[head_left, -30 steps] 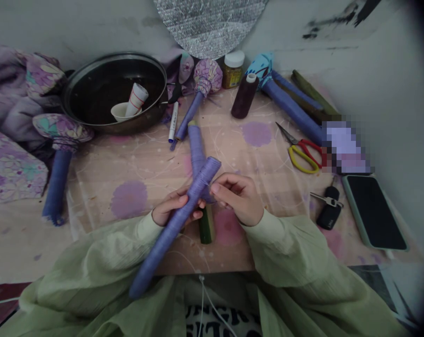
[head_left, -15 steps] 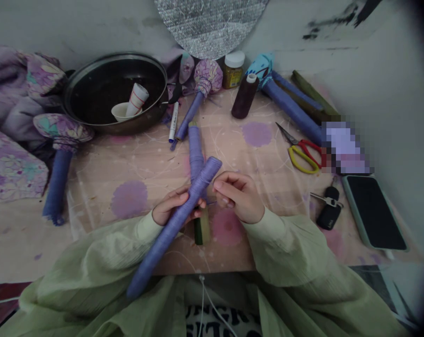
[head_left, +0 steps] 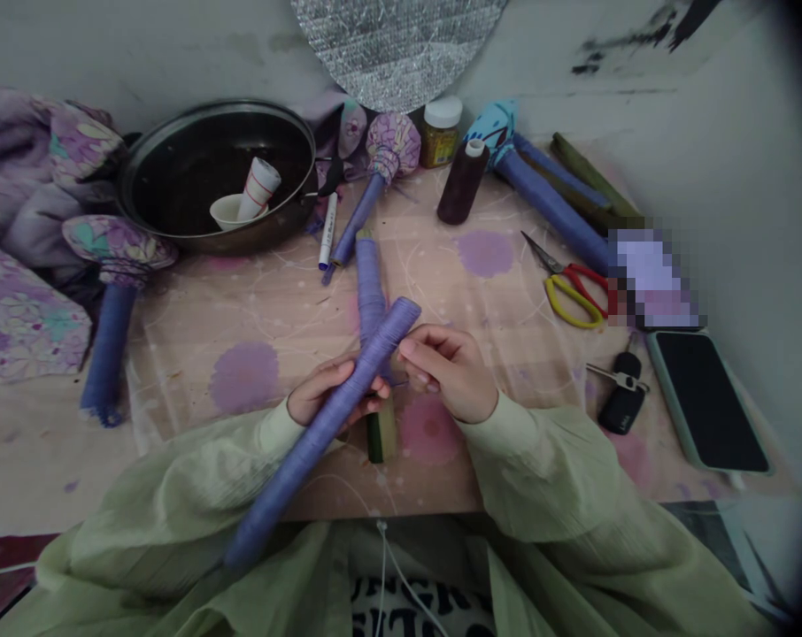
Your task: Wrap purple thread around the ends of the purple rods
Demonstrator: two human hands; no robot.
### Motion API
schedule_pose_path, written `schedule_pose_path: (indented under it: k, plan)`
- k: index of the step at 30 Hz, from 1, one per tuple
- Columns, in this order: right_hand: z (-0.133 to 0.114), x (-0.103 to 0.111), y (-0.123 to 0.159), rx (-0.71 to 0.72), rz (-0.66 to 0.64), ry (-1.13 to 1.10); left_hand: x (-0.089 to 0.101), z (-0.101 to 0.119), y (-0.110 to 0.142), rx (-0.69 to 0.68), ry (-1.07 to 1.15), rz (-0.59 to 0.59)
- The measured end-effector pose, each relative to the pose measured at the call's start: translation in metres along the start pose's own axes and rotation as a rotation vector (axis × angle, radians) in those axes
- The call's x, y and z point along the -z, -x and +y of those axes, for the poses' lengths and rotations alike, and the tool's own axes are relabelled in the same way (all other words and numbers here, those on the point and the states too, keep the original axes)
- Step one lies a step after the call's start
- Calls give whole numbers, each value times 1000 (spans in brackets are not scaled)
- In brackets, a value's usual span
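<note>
The purple-wrapped stick point(head_left: 308, 438) slants across in front of me, upper end over the desk point(head_left: 494, 310), lower end out past its near edge. My left grip point(head_left: 318, 394) is closed around its middle; my right grip point(head_left: 458, 376) is pinched near the upper end, on what looks like a fine strand. I'd judge it best to hold the stick firm and draw the strand evenly taut — slack could loosen the turns — while clearing the second wrapped stick point(head_left: 371, 283) crossing behind. The scissors point(head_left: 574, 287) lie well apart.
</note>
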State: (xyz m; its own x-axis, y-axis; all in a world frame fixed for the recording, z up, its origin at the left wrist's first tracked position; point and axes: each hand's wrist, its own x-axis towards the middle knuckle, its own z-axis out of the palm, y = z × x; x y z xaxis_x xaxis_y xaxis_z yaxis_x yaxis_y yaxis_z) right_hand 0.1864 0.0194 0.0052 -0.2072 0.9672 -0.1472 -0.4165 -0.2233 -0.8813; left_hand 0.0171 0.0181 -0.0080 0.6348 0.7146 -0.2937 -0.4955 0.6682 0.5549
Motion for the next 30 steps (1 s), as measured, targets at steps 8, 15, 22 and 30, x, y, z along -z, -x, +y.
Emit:
schedule_pose_path:
  k: [8,15,22,30]
  plan:
    - [2,3,0,11,-14,38,-1,0,1,4,-2,31]
    - [0,1,-1,62,2,89,-3,0,2,21,82,30]
    - [-6,-2,-1,98,2,158,-5,2,3,48,121,35]
    - [-5,-2,-2,14,-105,100,-5,11,7,210,146,-193]
